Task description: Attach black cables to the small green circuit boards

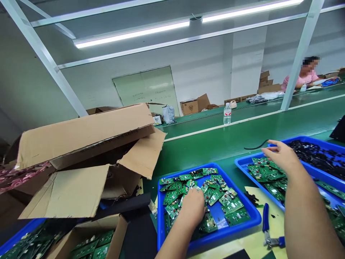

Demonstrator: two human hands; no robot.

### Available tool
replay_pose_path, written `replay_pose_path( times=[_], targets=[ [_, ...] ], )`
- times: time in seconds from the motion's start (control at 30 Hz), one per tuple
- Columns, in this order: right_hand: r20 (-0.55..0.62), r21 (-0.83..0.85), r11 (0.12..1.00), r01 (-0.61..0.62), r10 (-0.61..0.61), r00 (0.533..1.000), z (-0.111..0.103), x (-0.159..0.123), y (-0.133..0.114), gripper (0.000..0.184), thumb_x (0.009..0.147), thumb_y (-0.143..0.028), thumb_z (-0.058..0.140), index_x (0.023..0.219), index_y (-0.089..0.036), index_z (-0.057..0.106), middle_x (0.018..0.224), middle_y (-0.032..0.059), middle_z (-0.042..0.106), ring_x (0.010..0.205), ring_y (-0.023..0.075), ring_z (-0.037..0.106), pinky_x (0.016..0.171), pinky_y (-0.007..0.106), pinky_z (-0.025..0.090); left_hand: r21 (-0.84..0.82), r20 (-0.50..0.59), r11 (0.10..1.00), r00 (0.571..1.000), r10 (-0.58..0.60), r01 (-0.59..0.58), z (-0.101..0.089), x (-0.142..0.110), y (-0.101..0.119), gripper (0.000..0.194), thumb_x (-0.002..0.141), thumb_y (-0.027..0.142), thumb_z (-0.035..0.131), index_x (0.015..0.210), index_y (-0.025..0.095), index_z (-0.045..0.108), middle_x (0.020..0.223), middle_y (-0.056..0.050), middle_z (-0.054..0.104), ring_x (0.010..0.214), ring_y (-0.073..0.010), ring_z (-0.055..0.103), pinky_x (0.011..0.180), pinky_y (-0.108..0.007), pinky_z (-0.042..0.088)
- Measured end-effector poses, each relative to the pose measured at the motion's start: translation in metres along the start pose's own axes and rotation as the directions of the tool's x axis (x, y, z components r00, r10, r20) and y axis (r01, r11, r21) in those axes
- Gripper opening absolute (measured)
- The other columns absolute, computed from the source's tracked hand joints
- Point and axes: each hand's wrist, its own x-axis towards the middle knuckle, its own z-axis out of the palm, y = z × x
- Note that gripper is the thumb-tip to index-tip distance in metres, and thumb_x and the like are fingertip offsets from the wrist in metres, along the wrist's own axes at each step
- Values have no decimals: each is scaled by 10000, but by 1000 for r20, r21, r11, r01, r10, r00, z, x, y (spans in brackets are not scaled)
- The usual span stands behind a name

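Above blue trays [256, 217] of circuit boards [231, 207], left hand [192, 210], fingers [198, 194] hidden, grip unclear, right hand [280, 156] open

Pretty plain factory room: white walls [194, 72], long fluorescent tubes [132, 34] overhead, a pale green door [145, 90] at the back, and cardboard boxes [266, 82] stacked up beside a square pillar [248, 61].

Bright even light, overhead fluorescent tubes [132, 34] blown out, soft sheen on green conveyor belt [215, 151], deep shadow inside cardboard box [88, 154], wide-angle lean on steel posts [43, 57], image sharp throughout
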Motion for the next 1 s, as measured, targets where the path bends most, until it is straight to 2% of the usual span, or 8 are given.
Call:
replay_pose_path(
  times=[0.1,0.2,0.4,0.5,0.6,0.67,0.8,1.0],
  targets=[
    [-4,55,998,-37,37,999,11,-4,-34,350,867,-323,514,1179,-165,504,911,110,642,704,190,630,601,320,534,-14,2,999,999,-32,32,2,3,-1,234,870,262,566,1063,131,590,1123,-89,606,1053,-234,568,911,-458,449],
    [75,116,993,28,-37,997,21,-14,-72,419,794,-313,546,1174,-137,522,903,120,662,746,230,649,656,356,542,-72,-10,995,998,-66,65,-2,5,-6,224,888,300,543,1038,143,597,1078,-68,622,969,-204,605,857,-431,489],
    [304,233,959,164,-232,924,36,-46,-131,492,758,-349,586,1205,-153,529,838,65,694,775,214,648,725,357,523,-353,-151,935,988,-33,-23,-25,-2,-23,226,850,118,485,1001,137,652,1023,-102,677,985,-232,612,907,-398,436],
    [404,293,938,184,-295,866,48,-61,-153,716,779,-338,588,1403,-155,290,867,49,698,811,204,642,710,350,519,-536,-221,838,975,-23,-101,-37,-8,-25,288,846,140,433,1058,124,628,910,-89,692,862,-214,635,816,-352,474],
    [508,381,912,150,-342,790,58,-73,-173,846,793,-309,569,1460,-114,86,893,54,675,810,191,618,705,348,503,-688,-257,706,966,-21,-168,-44,-15,-23,293,853,175,416,1072,104,597,830,-69,665,771,-181,629,728,-307,493],
    [539,462,879,118,-384,750,61,-79,-184,822,803,-280,540,1456,-88,79,848,38,649,751,169,591,684,331,490,-760,-272,617,962,-16,-204,-46,-19,-22,261,849,198,443,1044,105,590,801,-53,638,741,-164,614,701,-286,488],
    [528,562,822,86,-437,728,62,-85,-194,764,797,-247,541,1440,-99,156,775,3,616,666,138,546,634,294,463,-840,-283,483,959,-3,-247,-48,-26,-23,218,803,289,590,955,133,594,781,-27,594,751,-154,571,688,-270,457],
    [549,651,755,76,-538,640,67,-100,-202,694,805,-213,540,1420,-149,224,802,9,647,714,144,579,688,312,483,-914,-249,318,967,56,-254,-48,-30,-12,413,768,463,626,1018,143,550,839,-35,587,732,-145,588,697,-283,457]
  ],
)
